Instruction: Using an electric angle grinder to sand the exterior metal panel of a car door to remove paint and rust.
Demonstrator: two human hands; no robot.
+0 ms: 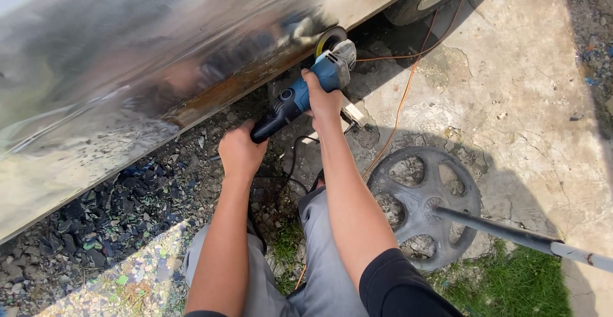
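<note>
Both grips closed on angle grinder [306, 93]: left hand [239, 151] at rear handle, right hand [324, 100] near disc.

The angle grinder [306, 90] is blue with a black rear grip; the car panel [128, 55] is bare silver, rust-brown along its lower edge; an orange cord [399, 109] crosses grey concrete [511, 100].

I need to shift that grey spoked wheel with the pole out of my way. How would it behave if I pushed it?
The spoked wheel lies flat on the concrete, so it would probably scrape, not roll. It looks like thick metal, likely heavy for its size. The pole juts out sideways, so a push there might swing it.
</note>
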